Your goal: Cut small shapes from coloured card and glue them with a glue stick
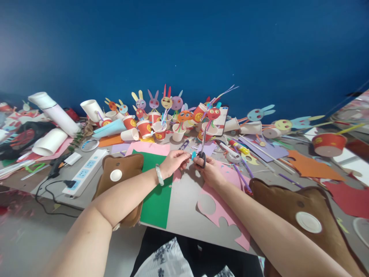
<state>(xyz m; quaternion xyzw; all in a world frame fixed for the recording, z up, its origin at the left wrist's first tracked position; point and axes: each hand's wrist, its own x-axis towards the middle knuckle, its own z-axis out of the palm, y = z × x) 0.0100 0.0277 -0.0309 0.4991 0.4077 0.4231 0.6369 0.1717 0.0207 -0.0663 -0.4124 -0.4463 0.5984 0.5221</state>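
Note:
My right hand (210, 169) is closed around the dark handles of a pair of scissors (203, 145), whose blades point up and away from me. Between my hands is a small piece of blue paper (193, 155), beside the scissors. My left hand (175, 163), with a pale bangle on its wrist, is closed in a pinch at the left of the blue paper and seems to hold its edge. Below my hands lie a green sheet (157, 192) and a pink sheet with round cut-outs (221, 219).
Paper cups with rabbit-faced figures (166, 102) stand along the blue wall. A power strip (86, 173) and a brown cushion (127, 165) are on the left, another brown cushion (291, 200) on the right. A phone (221, 119) leans behind the cups. Markers (230, 150) and paper scraps lie right of centre.

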